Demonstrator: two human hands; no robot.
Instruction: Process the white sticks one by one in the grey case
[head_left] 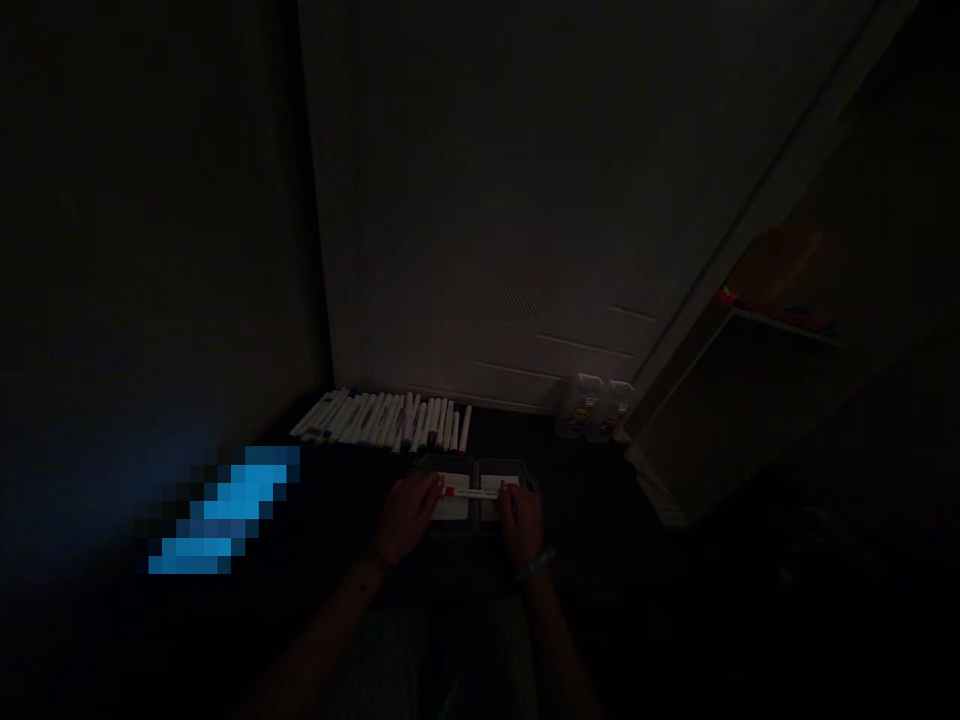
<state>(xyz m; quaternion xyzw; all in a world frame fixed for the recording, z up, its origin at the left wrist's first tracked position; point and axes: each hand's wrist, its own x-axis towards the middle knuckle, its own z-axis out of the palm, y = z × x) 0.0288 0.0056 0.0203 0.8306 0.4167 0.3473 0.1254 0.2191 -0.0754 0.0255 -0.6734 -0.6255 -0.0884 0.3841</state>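
Observation:
A white marker with a red end (476,493) lies level between my two hands, above an open clear plastic case (475,515). My left hand (411,510) is closed on the marker's red end. My right hand (523,515) pinches its other end. Pale paper or card pieces (452,510) show in both halves of the case, partly covered by my fingers. Behind the case, a row of several white markers (382,418) lies side by side on the dark table.
Two clear plastic containers (589,405) with labels stand at the back right against a pale panel (487,250). On the left, a bright blue pixelated patch (225,515) glows. A shelf unit (690,420) stands at the right, with an orange object (776,262) on it. The room is very dark.

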